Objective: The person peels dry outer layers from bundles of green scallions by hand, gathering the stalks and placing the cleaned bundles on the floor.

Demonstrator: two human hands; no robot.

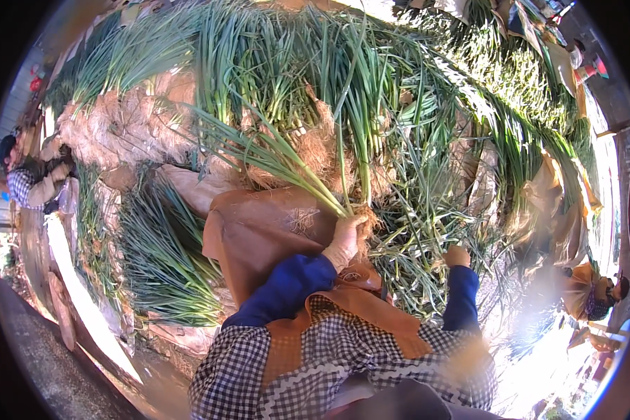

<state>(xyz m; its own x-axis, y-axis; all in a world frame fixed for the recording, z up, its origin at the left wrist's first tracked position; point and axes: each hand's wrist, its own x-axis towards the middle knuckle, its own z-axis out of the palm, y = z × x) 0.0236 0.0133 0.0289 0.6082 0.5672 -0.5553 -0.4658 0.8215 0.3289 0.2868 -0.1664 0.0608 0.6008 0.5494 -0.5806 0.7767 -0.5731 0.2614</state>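
Closed around the root end of a few green onions [323, 190] is my left hand [344, 243], above my lap. Their pale stalks slant up and to the left into green leaves, and their tangled brown roots [368, 222] stick out past my fingers. My right hand [458, 256] is held lower right, curled like a fist, over loose trimmed leaves [413, 259]; whatever its fingers hold is hidden. A brown apron [259, 231] with dry root bits on it covers my lap.
Green onions [287, 63] with roots toward me lie heaped ahead. A bundle of green onions [162, 245] rests at my left, and more leafy heaps [511, 77] stand far right. Other people work at the left edge [35, 183] and right edge [589, 294].
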